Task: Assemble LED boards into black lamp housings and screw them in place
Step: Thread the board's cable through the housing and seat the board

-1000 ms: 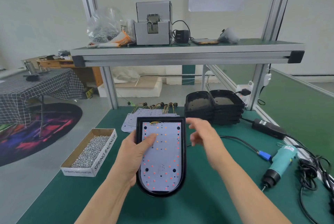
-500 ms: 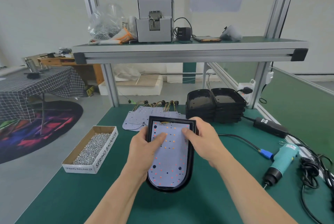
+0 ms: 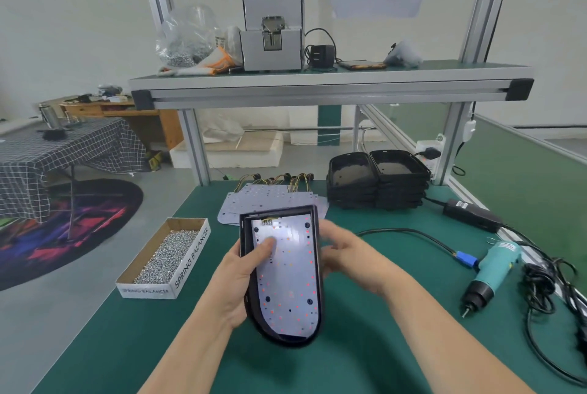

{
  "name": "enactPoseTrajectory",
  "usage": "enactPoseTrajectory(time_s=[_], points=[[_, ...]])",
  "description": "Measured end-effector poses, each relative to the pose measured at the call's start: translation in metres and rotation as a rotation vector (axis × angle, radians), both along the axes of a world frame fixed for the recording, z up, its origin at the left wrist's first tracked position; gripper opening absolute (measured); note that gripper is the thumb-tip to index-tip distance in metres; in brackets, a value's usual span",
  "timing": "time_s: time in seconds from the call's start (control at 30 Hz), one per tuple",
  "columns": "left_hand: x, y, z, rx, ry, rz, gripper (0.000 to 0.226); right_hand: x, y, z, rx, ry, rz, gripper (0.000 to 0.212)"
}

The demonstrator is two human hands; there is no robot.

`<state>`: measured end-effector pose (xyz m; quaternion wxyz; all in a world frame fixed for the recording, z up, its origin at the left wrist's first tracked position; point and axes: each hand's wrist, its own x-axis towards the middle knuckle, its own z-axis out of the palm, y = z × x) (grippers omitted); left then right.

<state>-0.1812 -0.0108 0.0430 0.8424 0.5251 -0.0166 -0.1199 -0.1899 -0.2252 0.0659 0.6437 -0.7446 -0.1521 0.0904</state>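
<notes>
A black lamp housing (image 3: pixel 286 340) is held above the green bench (image 3: pixel 365 358), tilted, with a white LED board (image 3: pixel 287 282) seated inside it. My left hand (image 3: pixel 233 281) grips the housing's left wall, its thumb pressing on the upper left of the board. Blurred by motion, my right hand (image 3: pixel 352 257) sits at the housing's right wall with its fingers loosely spread; whether they touch the wall is unclear. Yellow wires show at the board's top edge.
Loose LED boards (image 3: pixel 251 200) with wires lie behind the housing. Two stacks of empty black housings (image 3: pixel 378 185) stand at the back right. A carton of screws (image 3: pixel 165 255) sits left. A teal electric screwdriver (image 3: pixel 490 273), its power adapter (image 3: pixel 470 214) and tangled cables (image 3: pixel 556 292) lie right.
My right hand came onto the housing's top right corner, then slid off the board to the right wall. The housing has tilted and moved slightly nearer.
</notes>
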Motion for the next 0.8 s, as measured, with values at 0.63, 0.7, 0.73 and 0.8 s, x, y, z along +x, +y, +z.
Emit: enactPoseTrajectory(time_s=[0.63,0.7,0.73,0.8], points=[[0.043,0.025,-0.021,-0.401,-0.005,-0.195,0.075,0.014,-0.007,0.048,-0.058,-0.251,-0.087,0.011],[0.043,0.023,-0.024,-0.396,0.033,-0.209,0.082,0.012,-0.005,0.049,-0.122,-0.268,-0.082,0.013],[0.042,0.021,-0.025,-0.352,0.064,-0.218,0.074,0.010,-0.003,0.049,-0.158,-0.279,-0.069,0.012],[0.040,0.017,-0.024,-0.216,0.109,-0.216,0.049,0.009,0.000,0.048,-0.270,-0.342,-0.067,0.011]])
